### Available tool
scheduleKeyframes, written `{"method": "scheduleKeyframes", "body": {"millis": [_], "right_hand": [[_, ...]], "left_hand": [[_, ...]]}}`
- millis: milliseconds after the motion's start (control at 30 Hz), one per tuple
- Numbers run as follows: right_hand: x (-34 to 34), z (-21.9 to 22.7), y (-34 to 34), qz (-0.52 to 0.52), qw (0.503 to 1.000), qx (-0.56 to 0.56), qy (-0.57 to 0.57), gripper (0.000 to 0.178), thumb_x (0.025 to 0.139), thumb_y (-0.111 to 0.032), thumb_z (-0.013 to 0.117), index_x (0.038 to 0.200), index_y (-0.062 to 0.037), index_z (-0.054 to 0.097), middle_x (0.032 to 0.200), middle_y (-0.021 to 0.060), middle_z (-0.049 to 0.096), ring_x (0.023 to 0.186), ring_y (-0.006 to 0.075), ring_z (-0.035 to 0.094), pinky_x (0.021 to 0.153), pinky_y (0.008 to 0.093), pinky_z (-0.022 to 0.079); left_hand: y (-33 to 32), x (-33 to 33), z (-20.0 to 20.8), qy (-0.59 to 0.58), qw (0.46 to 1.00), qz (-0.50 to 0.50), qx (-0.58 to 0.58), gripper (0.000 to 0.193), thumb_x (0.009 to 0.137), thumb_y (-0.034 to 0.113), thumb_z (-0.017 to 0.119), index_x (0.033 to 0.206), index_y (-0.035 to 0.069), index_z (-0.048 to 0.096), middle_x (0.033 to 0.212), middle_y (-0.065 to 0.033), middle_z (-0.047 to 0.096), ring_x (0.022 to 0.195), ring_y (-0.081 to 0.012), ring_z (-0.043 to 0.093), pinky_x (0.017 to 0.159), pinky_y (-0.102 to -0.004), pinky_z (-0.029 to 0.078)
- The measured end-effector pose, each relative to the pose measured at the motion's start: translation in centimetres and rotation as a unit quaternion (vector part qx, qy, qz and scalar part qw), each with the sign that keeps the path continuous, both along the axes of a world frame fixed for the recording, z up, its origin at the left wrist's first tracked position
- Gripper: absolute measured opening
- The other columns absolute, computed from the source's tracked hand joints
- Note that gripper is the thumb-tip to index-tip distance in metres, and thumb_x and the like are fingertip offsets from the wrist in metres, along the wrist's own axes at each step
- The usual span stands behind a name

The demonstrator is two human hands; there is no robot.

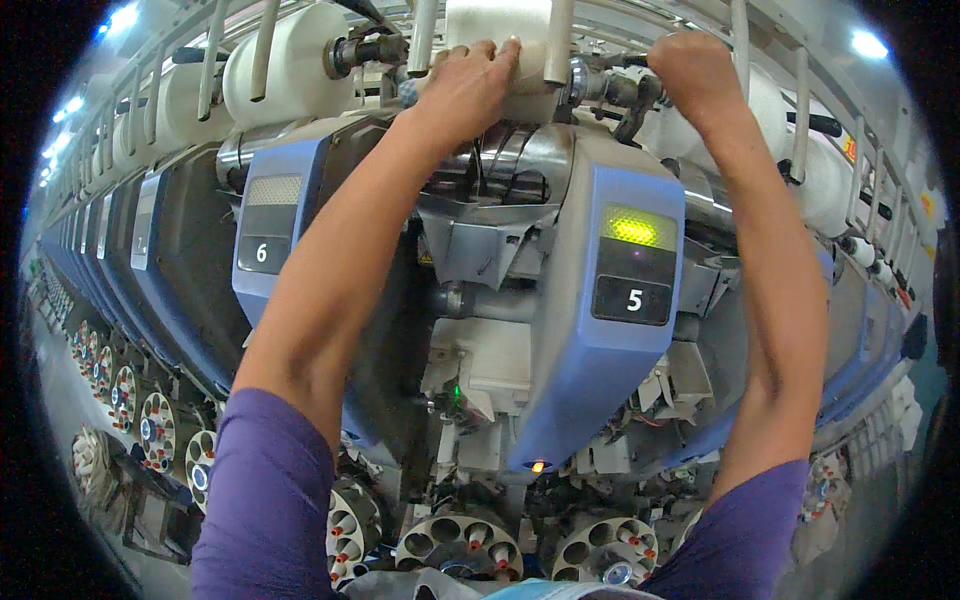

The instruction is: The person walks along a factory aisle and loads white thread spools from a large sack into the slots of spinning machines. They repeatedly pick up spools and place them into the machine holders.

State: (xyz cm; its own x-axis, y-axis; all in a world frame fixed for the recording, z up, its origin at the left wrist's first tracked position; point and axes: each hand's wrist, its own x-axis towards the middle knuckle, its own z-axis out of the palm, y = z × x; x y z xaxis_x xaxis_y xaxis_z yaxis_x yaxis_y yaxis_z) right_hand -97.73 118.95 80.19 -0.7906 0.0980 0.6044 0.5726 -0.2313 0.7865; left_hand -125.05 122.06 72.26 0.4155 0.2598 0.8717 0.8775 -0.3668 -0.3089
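Hands [467, 88] [700, 78] touch cylindrical white yarn [488, 18] and dark lever [635, 61].

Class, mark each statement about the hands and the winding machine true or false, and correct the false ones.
1. The left hand touches a white spool. True.
2. The right hand is spread wide open. False: it is closed at a dark handle.
3. Both sleeves are purple. True.
4. The lit panel on the blue housing glows red. False: it glows yellow-green.
5. A small orange light shines low on that housing. True.
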Motion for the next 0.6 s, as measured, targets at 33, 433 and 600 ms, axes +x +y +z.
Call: {"method": "scheduleKeyframes", "body": {"millis": [33,433,600], "right_hand": [[-0.1,-0.5,-0.3,0.006,1.000,-0.001,0.003,0.003,0.066,-0.007,0.063,0.063,-0.0085,0.064,0.066,0.0114,0.065,0.066,0.0268,0.068,0.059,0.0374,0.055],[-0.8,-1.8,-1.2,-0.004,0.999,0.037,0.024,0.005,0.064,-0.009,0.063,0.060,-0.0108,0.062,0.061,0.0083,0.063,0.063,0.0227,0.067,0.057,0.0338,0.054],[-0.5,-2.0,-1.2,-0.024,0.998,0.051,0.021,0.004,0.064,-0.009,0.063,0.061,-0.0108,0.063,0.062,0.0092,0.064,0.063,0.0229,0.068,0.057,0.0340,0.054]], "left_hand": [[0.4,0.3,0.5,0.015,0.999,0.021,-0.024,0.057,0.084,0.012,0.059,0.138,0.006,0.043,0.121,-0.0208,0.058,0.102,-0.0430,0.060,0.089,-0.0493,0.048],[-0.4,2.6,0.3,0.064,0.988,0.111,-0.081,0.051,0.077,0.020,0.069,0.125,0.007,0.058,0.108,-0.0179,0.065,0.104,-0.0359,0.062,0.088,-0.0506,0.045],[2.1,1.2,0.3,0.048,0.995,-0.005,-0.089,0.056,0.077,0.014,0.067,0.132,0.014,0.053,0.117,-0.0118,0.063,0.108,-0.0339,0.060,0.092,-0.0508,0.042]]}}
